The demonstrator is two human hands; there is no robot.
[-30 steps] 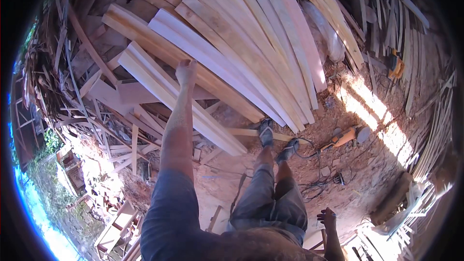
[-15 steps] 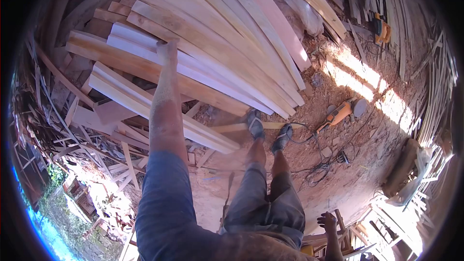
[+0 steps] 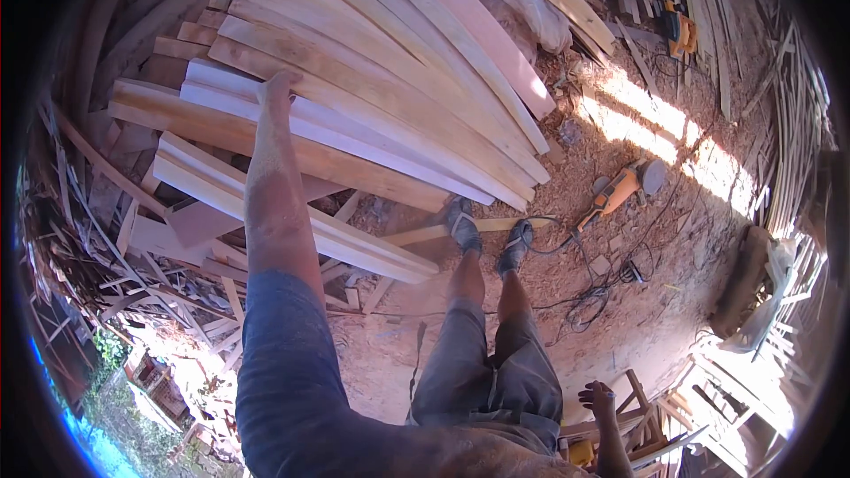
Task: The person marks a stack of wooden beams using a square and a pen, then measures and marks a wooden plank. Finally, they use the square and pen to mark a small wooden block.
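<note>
My left arm stretches forward over a fan of long wooden boards. My left hand rests at the edge of a bare wooden board, just above a white-faced board. Its fingers are small and partly turned away, so whether they grip the board does not show. Beside it lies a thicker brown board, and nearer to me a pale grooved length of wood. At the lower right, my right hand hangs by my side with its fingers apart and nothing in it.
An orange angle grinder with a round disc lies on the dusty ground, its black cable looped near my feet. Farther off is another orange power tool. Scrap wood is heaped at left; thin strips stand along the right.
The whole view has shifted slightly. My left hand has moved a little along the boards towards their far left ends. My right hand stays low by my side, fingers still apart.
</note>
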